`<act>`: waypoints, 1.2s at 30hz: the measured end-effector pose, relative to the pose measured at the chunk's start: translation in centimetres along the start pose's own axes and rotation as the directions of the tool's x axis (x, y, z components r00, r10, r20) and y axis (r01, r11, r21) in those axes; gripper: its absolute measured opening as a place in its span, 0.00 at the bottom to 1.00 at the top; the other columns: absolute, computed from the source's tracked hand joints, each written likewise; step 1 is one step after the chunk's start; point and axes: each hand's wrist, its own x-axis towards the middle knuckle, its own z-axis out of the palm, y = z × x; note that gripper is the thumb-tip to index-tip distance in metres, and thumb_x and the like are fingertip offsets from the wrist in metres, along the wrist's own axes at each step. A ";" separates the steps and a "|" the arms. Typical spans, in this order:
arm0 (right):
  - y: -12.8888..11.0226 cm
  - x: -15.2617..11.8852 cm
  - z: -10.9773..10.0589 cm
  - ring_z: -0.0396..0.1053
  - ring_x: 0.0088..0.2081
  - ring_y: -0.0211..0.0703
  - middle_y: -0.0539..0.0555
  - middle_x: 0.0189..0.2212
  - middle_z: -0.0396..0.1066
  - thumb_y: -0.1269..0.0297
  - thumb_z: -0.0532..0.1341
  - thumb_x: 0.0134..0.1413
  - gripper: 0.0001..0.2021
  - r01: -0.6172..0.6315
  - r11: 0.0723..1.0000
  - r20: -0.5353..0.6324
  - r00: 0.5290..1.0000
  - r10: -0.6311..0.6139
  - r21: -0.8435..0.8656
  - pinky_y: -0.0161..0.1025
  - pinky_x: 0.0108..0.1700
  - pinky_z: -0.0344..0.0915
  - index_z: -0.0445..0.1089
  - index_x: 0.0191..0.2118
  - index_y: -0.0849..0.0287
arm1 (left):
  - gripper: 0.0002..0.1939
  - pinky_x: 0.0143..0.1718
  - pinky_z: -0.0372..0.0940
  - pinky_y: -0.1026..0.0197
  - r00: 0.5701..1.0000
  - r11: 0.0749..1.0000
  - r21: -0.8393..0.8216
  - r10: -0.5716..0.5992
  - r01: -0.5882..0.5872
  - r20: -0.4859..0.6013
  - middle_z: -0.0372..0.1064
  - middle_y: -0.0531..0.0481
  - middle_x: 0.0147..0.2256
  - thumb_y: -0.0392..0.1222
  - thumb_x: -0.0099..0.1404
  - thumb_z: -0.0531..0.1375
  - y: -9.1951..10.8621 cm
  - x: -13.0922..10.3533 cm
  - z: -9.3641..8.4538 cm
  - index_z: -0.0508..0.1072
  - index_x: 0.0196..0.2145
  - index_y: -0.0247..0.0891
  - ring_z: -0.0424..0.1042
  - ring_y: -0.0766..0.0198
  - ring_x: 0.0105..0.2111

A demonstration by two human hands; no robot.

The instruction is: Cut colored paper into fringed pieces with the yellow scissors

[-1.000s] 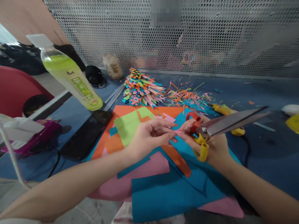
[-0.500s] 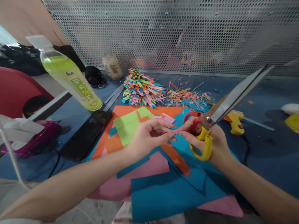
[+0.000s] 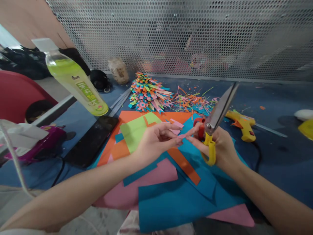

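You are holding a small pink paper piece [image 3: 180, 136] between your two hands, above the near-middle part of the pile of coloured sheets. Your left hand [image 3: 152, 139] is pinching its left end between thumb and fingers. Your right hand [image 3: 223, 147] is gripping the scissors [image 3: 217, 112], while its fingertips are reaching the paper's right end; how firmly they are pressing there, I cannot tell. The red and yellow handles are sitting around the right fingers, and the blades are pointing far and slightly right, nearly together.

Beneath your hands, a blue sheet [image 3: 168, 205] is lying nearest you, with an orange strip [image 3: 187, 167] slanting farther off and a green sheet [image 3: 130, 132] lying to the left. Beyond the sheets, a many-coloured paper tree [image 3: 144, 93] is standing, and paper scraps [image 3: 193, 101] are spreading just to its right. Right of your scissors, a yellow glue gun [image 3: 245, 125] is resting on the blue table [image 3: 281, 166]. On the left, a black phone [image 3: 91, 142] is lying near a drink bottle [image 3: 77, 81]. At the far side, a perforated metal panel [image 3: 146, 39] is rising behind everything.
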 end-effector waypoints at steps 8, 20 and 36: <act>0.5 0.0 0.1 0.68 0.26 0.42 0.49 0.25 0.69 0.58 0.70 0.42 0.15 -0.098 0.985 0.004 0.995 0.098 0.139 0.40 0.27 0.69 0.62 0.28 0.51 | 0.15 0.35 0.75 0.63 1.000 1.000 0.026 -0.009 0.009 -0.009 0.78 0.51 0.27 0.38 0.48 0.72 0.0 0.2 -0.4 0.75 0.34 0.34 0.79 0.64 0.28; 1.4 -0.3 0.1 0.72 0.29 0.40 0.46 0.26 0.70 0.64 0.70 0.43 0.13 -0.101 0.970 0.035 0.995 0.096 0.220 0.38 0.33 0.72 0.64 0.32 0.50 | 0.18 0.34 0.73 0.65 0.999 0.996 0.085 -0.029 0.026 0.042 0.77 0.51 0.26 0.38 0.51 0.70 -0.3 0.5 -0.5 0.74 0.39 0.33 0.77 0.66 0.28; 0.0 -0.4 -0.2 0.64 0.24 0.40 0.46 0.24 0.66 0.59 0.71 0.41 0.16 -0.185 0.966 0.047 0.983 0.180 0.179 0.39 0.24 0.64 0.62 0.29 0.50 | 0.15 0.30 0.75 0.64 0.997 0.997 -0.030 0.076 -0.076 -0.001 0.76 0.50 0.28 0.38 0.52 0.70 1.1 -0.1 0.4 0.73 0.37 0.34 0.76 0.66 0.26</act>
